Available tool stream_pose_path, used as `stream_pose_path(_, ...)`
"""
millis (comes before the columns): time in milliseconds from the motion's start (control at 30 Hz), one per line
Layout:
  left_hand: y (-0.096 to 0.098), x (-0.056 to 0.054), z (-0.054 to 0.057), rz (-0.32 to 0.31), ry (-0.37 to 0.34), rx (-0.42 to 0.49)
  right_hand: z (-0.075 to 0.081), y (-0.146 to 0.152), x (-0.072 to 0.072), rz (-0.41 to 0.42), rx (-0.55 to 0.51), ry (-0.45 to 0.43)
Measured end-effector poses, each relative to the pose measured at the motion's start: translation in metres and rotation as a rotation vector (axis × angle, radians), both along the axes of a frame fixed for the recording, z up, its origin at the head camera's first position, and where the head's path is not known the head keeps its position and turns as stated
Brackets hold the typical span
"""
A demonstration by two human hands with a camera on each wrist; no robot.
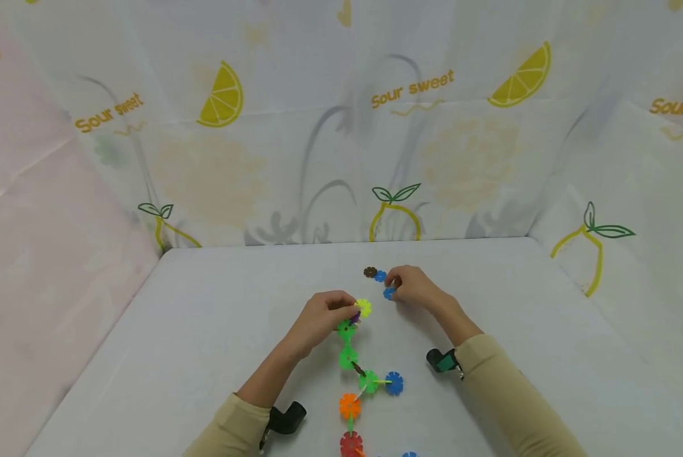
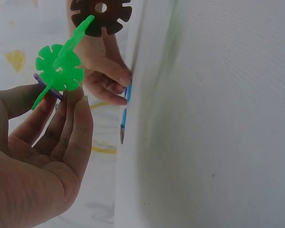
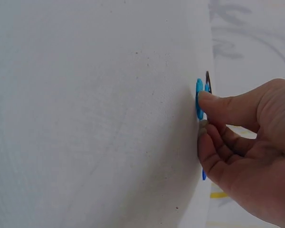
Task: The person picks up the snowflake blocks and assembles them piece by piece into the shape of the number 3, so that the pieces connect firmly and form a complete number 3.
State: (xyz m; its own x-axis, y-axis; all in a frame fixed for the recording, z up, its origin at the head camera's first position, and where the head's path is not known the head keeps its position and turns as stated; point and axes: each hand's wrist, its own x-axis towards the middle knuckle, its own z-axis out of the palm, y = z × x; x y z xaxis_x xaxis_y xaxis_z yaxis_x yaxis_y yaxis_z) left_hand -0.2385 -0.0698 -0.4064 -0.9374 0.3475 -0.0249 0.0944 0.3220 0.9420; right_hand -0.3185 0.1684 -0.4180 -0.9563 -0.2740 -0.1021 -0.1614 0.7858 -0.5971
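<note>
My left hand [image 1: 322, 319] pinches a purple snowflake disc [image 2: 51, 87] at the far end of a linked chain. A yellow disc [image 1: 362, 308] sits at that end, beyond the fingertips. Green discs [image 1: 348, 357], an orange disc [image 1: 350, 406] and a red disc [image 1: 351, 443] follow toward the front, joined slot to slot. Farther back on the right, my right hand [image 1: 416, 287] has thumb and curled fingers at a light-blue disc [image 3: 199, 99] low at the table surface. Its fingers partly hide that disc.
Just beyond the right hand, a brown disc [image 1: 370, 272] and another blue disc [image 1: 380, 276] lie on the white table [image 1: 204, 330]. A side branch of the chain ends in a blue disc [image 1: 395, 383]. A printed cloth wall [image 1: 296, 158] stands behind the table.
</note>
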Motion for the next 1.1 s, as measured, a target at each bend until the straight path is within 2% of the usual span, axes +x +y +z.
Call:
stream_pose_path(433, 0.000, 0.002, 0.001, 0.013, 0.001, -0.007, 0.000, -0.002, 0.001, 0.011, 0.006, -0.005)
stream_pose_path(633, 0.000, 0.002, -0.001, 0.014, -0.003, -0.010, 0.002, 0.002, 0.006, 0.036, 0.005, 0.018)
stream_pose_path(900, 0.000, 0.001, -0.002, 0.023, 0.003, -0.016, 0.000, 0.004, 0.012, 0.005, 0.003, 0.073)
stream_pose_path(1100, -0.002, 0.000, -0.004, 0.034, 0.003, -0.018, 0.000, 0.004, 0.016, -0.020, -0.043, 0.093)
